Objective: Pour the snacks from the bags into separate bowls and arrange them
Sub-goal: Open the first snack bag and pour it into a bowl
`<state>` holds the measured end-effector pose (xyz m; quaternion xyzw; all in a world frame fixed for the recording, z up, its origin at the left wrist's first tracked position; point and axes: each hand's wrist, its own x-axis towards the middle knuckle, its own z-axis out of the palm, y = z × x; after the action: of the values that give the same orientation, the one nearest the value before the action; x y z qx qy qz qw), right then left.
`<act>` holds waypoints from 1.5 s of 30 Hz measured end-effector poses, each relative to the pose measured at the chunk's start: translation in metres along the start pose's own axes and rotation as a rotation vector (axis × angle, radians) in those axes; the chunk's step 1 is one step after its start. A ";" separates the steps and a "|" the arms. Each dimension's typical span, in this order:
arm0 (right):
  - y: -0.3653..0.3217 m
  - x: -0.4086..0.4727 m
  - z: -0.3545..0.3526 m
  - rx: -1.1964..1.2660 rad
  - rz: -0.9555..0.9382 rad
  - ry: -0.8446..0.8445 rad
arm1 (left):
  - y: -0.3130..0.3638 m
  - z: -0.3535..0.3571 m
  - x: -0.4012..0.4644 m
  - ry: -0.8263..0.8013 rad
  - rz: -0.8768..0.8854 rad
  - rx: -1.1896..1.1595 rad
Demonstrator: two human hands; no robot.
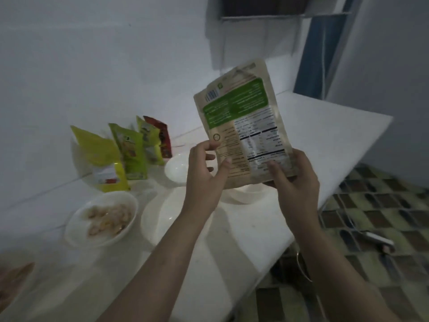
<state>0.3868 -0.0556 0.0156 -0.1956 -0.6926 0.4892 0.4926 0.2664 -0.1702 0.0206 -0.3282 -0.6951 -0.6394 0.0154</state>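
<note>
Overhead, from the head camera: beige snack pouch (243, 126) held upright above the white tabletop (325, 126), printed back with green label and nutrition panel facing the viewer. Left hand (204, 173) pinching the pouch's lower left edge, thumb on the front. Right hand (294, 180) gripping the lower right corner. Directly below the pouch, an empty white bowl (246, 194). Nearer left, white bowl with pale snack pieces (102, 219); beside it, another empty bowl (162, 217). Further back, yellow-green bags (116, 156) and one red bag (162, 135) standing in a row, small white bowl (177, 168) just beside them.
</note>
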 end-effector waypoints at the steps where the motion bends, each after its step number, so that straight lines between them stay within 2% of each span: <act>1: 0.009 0.008 -0.019 -0.013 0.008 0.024 | 0.002 0.023 0.002 -0.028 -0.004 -0.006; 8: 0.065 0.071 -0.160 -0.140 0.026 0.128 | 0.010 0.194 0.011 -0.175 0.004 -0.092; 15: 0.136 0.099 -0.292 -0.363 0.123 0.172 | -0.012 0.350 -0.012 -0.300 -0.098 -0.123; 22: 0.238 0.071 -0.375 -0.366 0.478 0.221 | -0.065 0.446 -0.052 -0.466 -0.224 -0.042; 27: 0.315 0.045 -0.399 -0.264 0.744 0.348 | -0.136 0.489 -0.080 -0.580 -0.341 0.100; 33: 0.406 -0.003 -0.401 -0.090 0.993 0.474 | -0.221 0.514 -0.116 -0.629 -0.518 0.200; 41: 0.574 -0.059 -0.380 -0.407 1.280 0.073 | -0.366 0.532 -0.163 -0.669 -0.555 0.296; 45: 0.647 -0.064 -0.368 -0.699 1.271 -0.233 | -0.428 0.543 -0.185 -0.672 -0.493 0.321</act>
<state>0.6002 0.3626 -0.5654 -0.6517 -0.6090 0.4488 -0.0542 0.4240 0.2514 -0.5356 -0.3359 -0.8093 -0.3660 -0.3134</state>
